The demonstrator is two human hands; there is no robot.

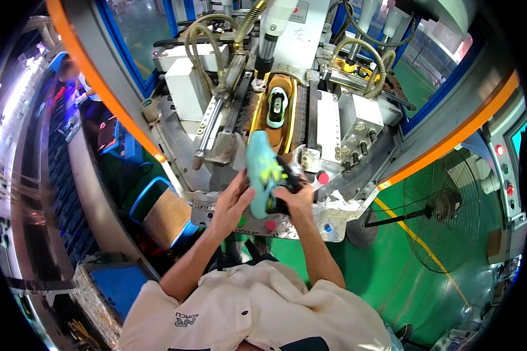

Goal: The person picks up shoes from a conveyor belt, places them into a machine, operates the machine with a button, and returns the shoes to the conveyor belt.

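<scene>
A shoe (259, 169) with a pale blue sole and yellow-green patches is tilted between my hands, in front of the machine. My right hand (297, 199) is closed round its black upper, the thumb pressed against the side. Along the sole's left edge, my left hand (231, 205) holds on, with the thumb over the near part and the fingertips partly hidden. Beyond them, a second shoe-shaped piece (276, 108), pale with a dark middle, sits in a yellow-padded holder (255, 124) under a metal ram (266, 50).
Metal clamps (219, 153) and hoses (193, 50) flank the holder. Coloured buttons (270, 225) line the machine's front edge. An orange-edged frame (445, 140) curves round it. A caged floor fan (445, 205) stands right; a blue-framed stool (164, 216) and a conveyor (64, 175) are left.
</scene>
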